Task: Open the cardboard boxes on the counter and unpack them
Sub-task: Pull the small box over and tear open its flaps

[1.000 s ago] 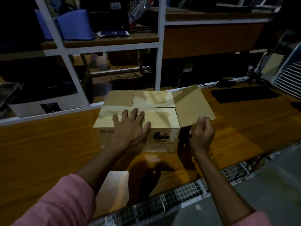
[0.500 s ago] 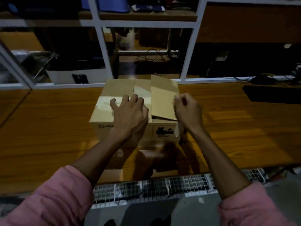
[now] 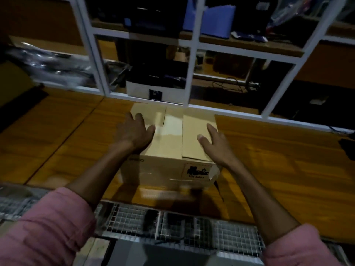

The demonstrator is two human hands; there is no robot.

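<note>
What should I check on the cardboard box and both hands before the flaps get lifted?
1. Cardboard box flat on the wooden counter: ok.
2. Top flaps free to lift: not ok, all lie folded down.
3. Left hand empty: ok, it lies flat on the box top.
4. Right hand empty: ok, spread on the right flap.
5. Tape over the seam: cannot tell.
6. Contents: cannot tell, hidden.

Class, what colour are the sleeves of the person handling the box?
Pink, seen best in the head view: sleeves rolled up on both arms.
</note>
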